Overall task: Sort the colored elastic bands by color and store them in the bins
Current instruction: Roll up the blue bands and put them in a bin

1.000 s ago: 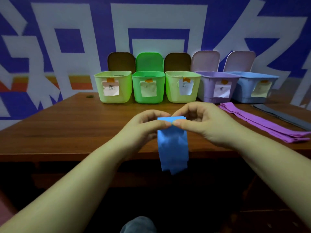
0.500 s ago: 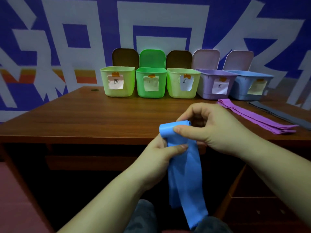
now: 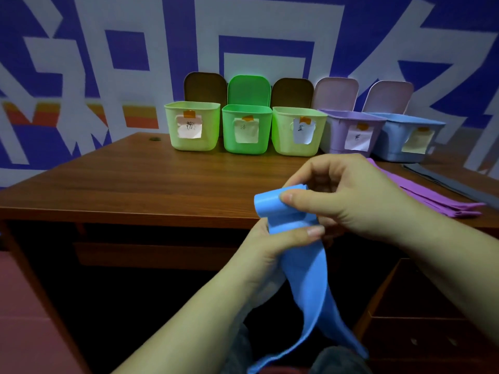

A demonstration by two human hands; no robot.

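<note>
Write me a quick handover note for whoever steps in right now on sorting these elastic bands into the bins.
Right hand: pinches the rolled top of the blue band in front of the table edge.
Left hand: grips the same band just below the roll; the tail hangs toward the lap.
Purple band and grey band: flat on the table, right side.
Five bins stand open along the back, each with a paper label.
Done: blue band partly rolled. Whether any bin holds bands cannot be seen.
Left: finish rolling, bin the blue band, then the purple and grey bands.
</note>
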